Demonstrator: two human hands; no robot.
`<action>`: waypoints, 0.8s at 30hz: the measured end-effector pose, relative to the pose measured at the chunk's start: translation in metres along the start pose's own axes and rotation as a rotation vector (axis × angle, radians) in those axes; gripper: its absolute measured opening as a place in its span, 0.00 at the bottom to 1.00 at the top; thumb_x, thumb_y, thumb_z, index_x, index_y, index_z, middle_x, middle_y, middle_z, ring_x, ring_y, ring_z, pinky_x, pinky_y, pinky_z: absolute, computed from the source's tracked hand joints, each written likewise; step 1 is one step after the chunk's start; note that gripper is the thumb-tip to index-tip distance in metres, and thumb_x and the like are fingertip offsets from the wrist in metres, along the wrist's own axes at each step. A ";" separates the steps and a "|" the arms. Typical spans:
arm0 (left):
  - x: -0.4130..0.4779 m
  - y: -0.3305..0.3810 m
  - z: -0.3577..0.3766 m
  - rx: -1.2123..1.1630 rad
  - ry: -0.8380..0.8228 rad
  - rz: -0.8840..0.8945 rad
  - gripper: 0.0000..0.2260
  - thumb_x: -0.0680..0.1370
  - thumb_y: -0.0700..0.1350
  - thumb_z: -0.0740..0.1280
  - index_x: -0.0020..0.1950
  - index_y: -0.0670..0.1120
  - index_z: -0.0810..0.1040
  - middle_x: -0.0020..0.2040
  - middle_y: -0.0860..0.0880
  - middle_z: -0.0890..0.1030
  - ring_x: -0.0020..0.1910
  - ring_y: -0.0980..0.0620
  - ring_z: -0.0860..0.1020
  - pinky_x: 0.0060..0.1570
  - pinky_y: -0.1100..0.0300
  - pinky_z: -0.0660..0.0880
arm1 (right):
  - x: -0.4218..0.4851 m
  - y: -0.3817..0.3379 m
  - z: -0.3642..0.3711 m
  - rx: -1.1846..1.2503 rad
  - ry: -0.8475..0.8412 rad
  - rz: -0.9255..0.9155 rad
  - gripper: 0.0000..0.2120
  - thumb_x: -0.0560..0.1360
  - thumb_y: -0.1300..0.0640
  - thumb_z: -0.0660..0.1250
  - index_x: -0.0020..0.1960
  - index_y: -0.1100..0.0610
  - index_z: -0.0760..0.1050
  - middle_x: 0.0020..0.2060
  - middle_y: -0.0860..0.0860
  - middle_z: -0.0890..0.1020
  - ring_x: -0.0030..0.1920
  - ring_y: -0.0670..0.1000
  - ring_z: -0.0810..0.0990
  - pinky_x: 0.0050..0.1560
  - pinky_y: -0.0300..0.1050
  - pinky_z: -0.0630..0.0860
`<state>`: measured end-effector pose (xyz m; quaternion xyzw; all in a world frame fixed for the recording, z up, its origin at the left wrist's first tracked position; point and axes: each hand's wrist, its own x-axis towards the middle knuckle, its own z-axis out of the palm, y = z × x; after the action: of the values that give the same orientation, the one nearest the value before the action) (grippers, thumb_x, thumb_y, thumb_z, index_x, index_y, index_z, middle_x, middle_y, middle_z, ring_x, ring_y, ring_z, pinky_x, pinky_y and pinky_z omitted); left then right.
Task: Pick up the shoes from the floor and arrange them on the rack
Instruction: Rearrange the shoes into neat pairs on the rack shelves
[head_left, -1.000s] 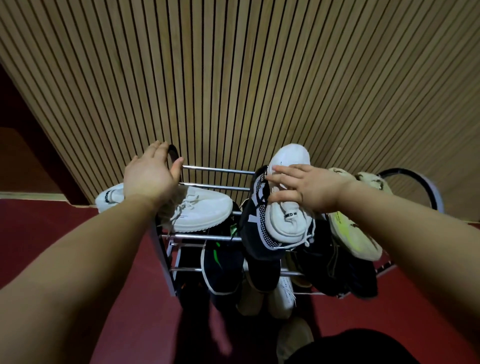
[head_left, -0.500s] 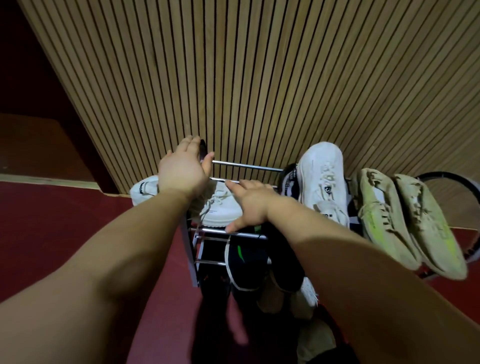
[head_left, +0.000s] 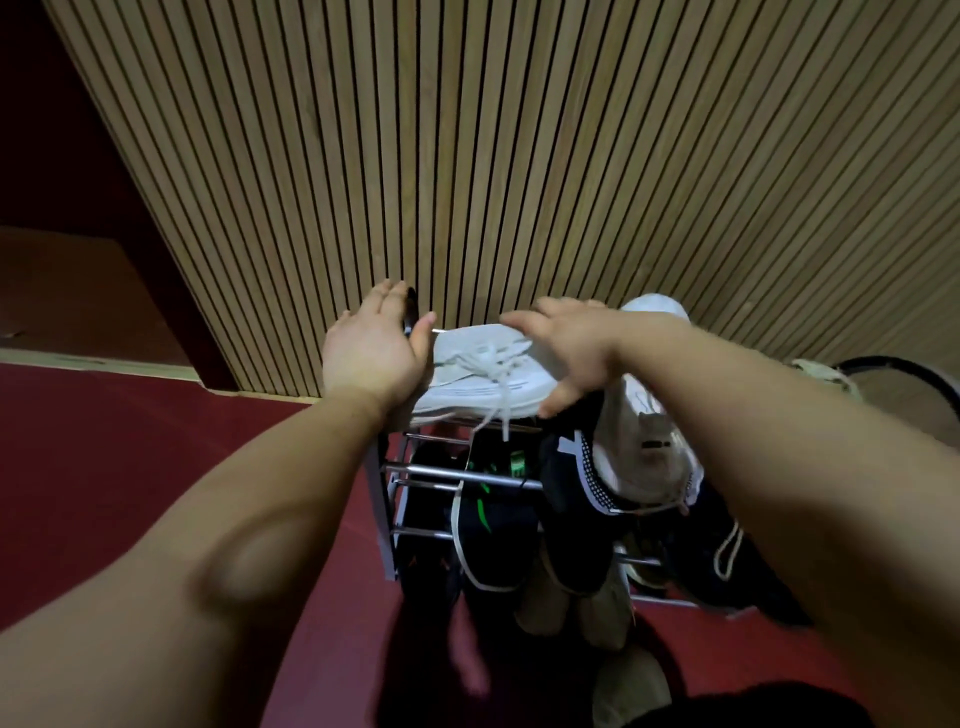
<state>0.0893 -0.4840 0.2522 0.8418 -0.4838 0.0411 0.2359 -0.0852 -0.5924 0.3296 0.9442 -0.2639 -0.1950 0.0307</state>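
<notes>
The right hand (head_left: 566, 345), moved over from the next shoe (head_left: 647, 431), joined the left hand (head_left: 374, 353), both flat-fingered, in pushing the sneaker (head_left: 475, 376) fully onto the rack (head_left: 431, 470).

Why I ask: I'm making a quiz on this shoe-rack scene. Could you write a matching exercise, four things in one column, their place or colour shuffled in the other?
Things:
1. left hand
2. white laced sneaker
3. black shoe with green marks
4. floor

Matches:
A. dark red
B. on a lower tier of the rack
C. lying sideways on the top tier
D. at the rack's top left corner, against the sneaker's end

Pairs: 1-D, 2-C, 3-B, 4-A.
</notes>
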 end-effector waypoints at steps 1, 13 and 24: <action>0.000 0.000 0.000 -0.003 0.000 0.000 0.25 0.81 0.56 0.53 0.75 0.47 0.61 0.75 0.46 0.62 0.72 0.46 0.63 0.70 0.50 0.61 | -0.008 0.011 0.001 0.001 -0.048 0.044 0.54 0.64 0.39 0.75 0.77 0.49 0.45 0.68 0.55 0.62 0.70 0.57 0.61 0.69 0.51 0.59; 0.000 -0.001 0.002 -0.007 0.014 -0.009 0.25 0.81 0.58 0.52 0.75 0.48 0.60 0.75 0.47 0.62 0.72 0.46 0.64 0.69 0.49 0.63 | 0.026 -0.039 0.029 -0.002 -0.022 0.099 0.54 0.66 0.38 0.72 0.77 0.47 0.40 0.73 0.58 0.59 0.73 0.58 0.57 0.72 0.59 0.48; 0.004 -0.008 0.008 -0.039 0.007 0.036 0.24 0.80 0.56 0.55 0.72 0.44 0.66 0.73 0.44 0.66 0.70 0.44 0.67 0.64 0.48 0.68 | -0.061 0.039 -0.018 -0.112 0.151 0.018 0.51 0.67 0.53 0.74 0.77 0.48 0.44 0.72 0.53 0.59 0.74 0.54 0.54 0.73 0.57 0.42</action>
<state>0.0972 -0.4876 0.2433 0.8281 -0.4986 0.0390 0.2530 -0.1458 -0.5956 0.3739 0.9505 -0.2581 -0.1372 0.1050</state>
